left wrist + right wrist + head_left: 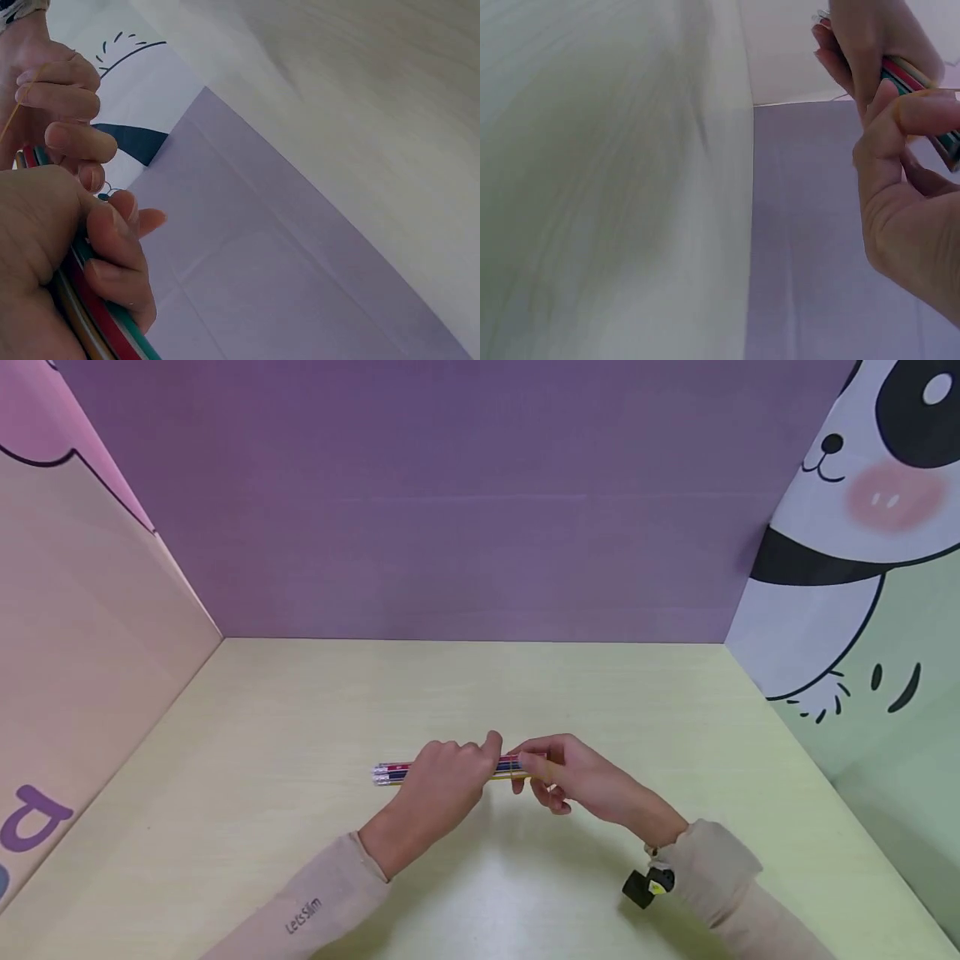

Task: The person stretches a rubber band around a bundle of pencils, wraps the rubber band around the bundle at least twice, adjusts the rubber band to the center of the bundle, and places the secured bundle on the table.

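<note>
A bundle of slim, coloured pencils [390,774] lies crosswise above the table in the head view. My left hand [448,781] wraps around its middle, and silvery ends stick out on the left. At the bundle's right end, my right hand [592,781] has its thumb and fingers close around the tips. In the left wrist view a thin orange rubber band [10,118] runs taut from the curled fingers of that hand. The left wrist view also shows red, green and yellow-brown pencils [94,311] under my left fingers. How far the band circles the bundle is hidden.
The pale wooden table [262,718] spreads beneath both hands. A purple panel [465,527] stands behind it, a pink-beige panel [90,635] on the left and a panda-printed panel [885,710] on the right. A small black device [641,887] hangs at the right wrist.
</note>
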The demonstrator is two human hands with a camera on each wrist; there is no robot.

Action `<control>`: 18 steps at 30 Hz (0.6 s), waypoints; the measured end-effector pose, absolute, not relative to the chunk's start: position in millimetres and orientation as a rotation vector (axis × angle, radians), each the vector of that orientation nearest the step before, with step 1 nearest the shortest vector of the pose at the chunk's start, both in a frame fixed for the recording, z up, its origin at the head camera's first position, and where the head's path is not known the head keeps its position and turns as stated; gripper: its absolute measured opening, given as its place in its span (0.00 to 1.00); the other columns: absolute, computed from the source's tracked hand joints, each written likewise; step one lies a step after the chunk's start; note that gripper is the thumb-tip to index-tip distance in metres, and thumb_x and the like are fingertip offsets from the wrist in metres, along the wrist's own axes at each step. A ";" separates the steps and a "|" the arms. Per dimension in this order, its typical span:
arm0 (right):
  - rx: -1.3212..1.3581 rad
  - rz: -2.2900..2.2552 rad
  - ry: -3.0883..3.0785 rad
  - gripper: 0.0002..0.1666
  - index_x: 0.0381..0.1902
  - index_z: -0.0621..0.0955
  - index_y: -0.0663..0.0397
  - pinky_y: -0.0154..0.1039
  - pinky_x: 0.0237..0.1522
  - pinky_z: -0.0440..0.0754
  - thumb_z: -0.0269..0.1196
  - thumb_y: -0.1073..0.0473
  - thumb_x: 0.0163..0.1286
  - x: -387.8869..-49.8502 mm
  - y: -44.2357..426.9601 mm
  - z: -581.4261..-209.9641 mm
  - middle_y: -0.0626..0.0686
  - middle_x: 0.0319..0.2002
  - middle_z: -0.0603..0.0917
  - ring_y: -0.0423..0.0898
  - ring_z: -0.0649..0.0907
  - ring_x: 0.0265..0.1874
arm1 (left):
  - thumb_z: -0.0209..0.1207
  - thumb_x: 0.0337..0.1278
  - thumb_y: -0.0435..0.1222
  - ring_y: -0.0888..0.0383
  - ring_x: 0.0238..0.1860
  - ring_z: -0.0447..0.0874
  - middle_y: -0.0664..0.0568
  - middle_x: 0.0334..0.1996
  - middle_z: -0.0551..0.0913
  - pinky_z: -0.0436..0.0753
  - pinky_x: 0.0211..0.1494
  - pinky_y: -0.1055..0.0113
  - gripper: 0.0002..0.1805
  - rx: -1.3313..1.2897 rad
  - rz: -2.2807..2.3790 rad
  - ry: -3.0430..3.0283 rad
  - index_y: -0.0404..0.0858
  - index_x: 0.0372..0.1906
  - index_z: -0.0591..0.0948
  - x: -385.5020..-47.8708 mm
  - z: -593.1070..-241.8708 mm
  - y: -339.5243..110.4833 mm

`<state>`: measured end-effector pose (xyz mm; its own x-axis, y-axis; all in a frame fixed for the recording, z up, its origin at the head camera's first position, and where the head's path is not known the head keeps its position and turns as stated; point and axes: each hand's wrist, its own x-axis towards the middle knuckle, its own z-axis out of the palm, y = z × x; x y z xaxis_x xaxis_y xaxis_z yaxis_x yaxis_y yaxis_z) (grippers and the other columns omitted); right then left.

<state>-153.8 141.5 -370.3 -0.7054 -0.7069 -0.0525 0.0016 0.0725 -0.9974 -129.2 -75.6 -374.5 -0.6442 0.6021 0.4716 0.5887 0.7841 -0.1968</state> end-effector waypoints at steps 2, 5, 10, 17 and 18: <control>-0.732 -1.671 1.873 0.19 0.48 0.80 0.65 0.33 0.17 0.63 0.59 0.52 0.76 -149.4 139.2 -370.8 0.55 0.32 0.82 0.41 0.67 0.16 | 0.64 0.43 0.23 0.63 0.11 0.55 0.57 0.10 0.66 0.57 0.14 0.72 0.14 -0.876 -0.013 -2.476 0.36 0.36 0.75 -128.3 -373.4 -74.2; -0.731 -1.700 1.922 0.16 0.46 0.81 0.64 0.34 0.17 0.63 0.62 0.54 0.73 -144.3 133.3 -373.9 0.54 0.30 0.81 0.42 0.66 0.15 | 0.65 0.46 0.23 0.61 0.11 0.58 0.56 0.12 0.70 0.60 0.14 0.72 0.13 -0.842 -0.125 -2.529 0.36 0.37 0.75 -126.7 -370.2 -73.7; -0.733 -1.652 2.005 0.13 0.46 0.83 0.54 0.36 0.21 0.65 0.67 0.53 0.69 -140.0 124.8 -378.3 0.57 0.32 0.82 0.43 0.69 0.19 | 0.67 0.51 0.26 0.61 0.12 0.64 0.53 0.16 0.77 0.66 0.15 0.72 0.12 -0.798 -0.289 -2.570 0.35 0.36 0.75 -124.3 -367.8 -73.4; -0.759 -1.539 2.155 0.15 0.48 0.84 0.46 0.36 0.40 0.77 0.71 0.51 0.64 -142.2 127.3 -373.0 0.51 0.45 0.85 0.48 0.80 0.38 | 0.69 0.52 0.29 0.61 0.13 0.69 0.52 0.17 0.79 0.70 0.16 0.70 0.12 -0.768 -0.346 -2.581 0.36 0.35 0.75 -124.9 -364.1 -74.8; -0.757 -1.575 2.159 0.13 0.47 0.85 0.48 0.38 0.45 0.78 0.70 0.53 0.65 -142.5 128.3 -372.1 0.52 0.46 0.85 0.49 0.81 0.41 | 0.68 0.52 0.28 0.60 0.13 0.71 0.51 0.18 0.81 0.72 0.16 0.69 0.12 -0.751 -0.371 -2.580 0.36 0.36 0.76 -125.9 -362.7 -76.3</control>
